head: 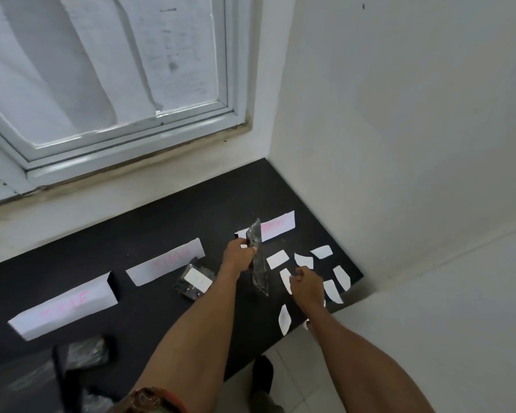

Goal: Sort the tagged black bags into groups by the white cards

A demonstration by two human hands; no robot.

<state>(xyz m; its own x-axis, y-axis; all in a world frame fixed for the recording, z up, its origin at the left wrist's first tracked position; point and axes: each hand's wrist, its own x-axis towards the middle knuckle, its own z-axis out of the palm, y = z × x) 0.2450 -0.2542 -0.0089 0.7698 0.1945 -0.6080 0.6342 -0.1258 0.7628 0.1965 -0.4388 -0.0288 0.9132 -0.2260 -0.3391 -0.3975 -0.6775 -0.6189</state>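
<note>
Your left hand [238, 255] grips a black bag [258, 265] on edge above the tabletop [161, 225], its long axis pointing to the rightmost white card [280, 225] just beyond; your right hand [306, 287] curls its grip over loose tags [341, 277], hold unclear.

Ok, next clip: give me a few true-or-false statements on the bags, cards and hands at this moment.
1. The left hand holds a bag up off the counter. True.
2. Three long cards lie on the counter. True.
3. The second bag, by the middle card, has no tag. False: a white tag sits on it.
4. The loose tags lie at the counter's left end. False: they are at its right end, around the right hand.
</note>
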